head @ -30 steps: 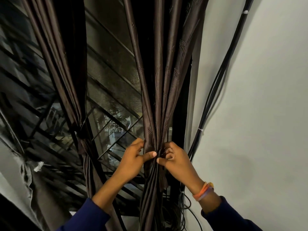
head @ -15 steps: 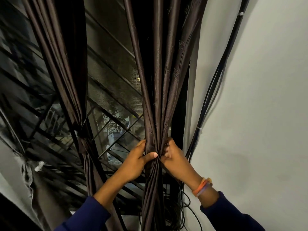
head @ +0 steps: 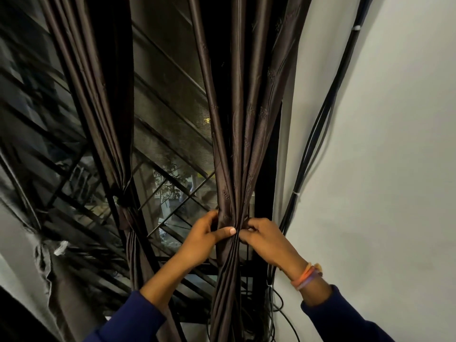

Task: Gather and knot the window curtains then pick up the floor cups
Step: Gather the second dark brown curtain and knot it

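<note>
A dark brown curtain (head: 243,134) hangs at the right side of the window, bunched into a narrow bundle at hand height. My left hand (head: 201,239) wraps the bundle from the left, thumb pressed across its front. From the right, my right hand (head: 266,239) pinches the same folds, fingers curled into the cloth. A second brown curtain (head: 103,114) hangs to the left, gathered and knotted (head: 123,215) lower down. No cups are in view.
Black window bars (head: 170,196) and a mesh screen lie behind the curtains. A bundle of black cables (head: 318,134) runs down the white wall (head: 382,169) just right of my right hand. A grey cloth (head: 43,257) hangs at the lower left.
Both hands have closed tighter around the right curtain, squeezing its folds into a narrower bundle. The hands stay at about the same height.
</note>
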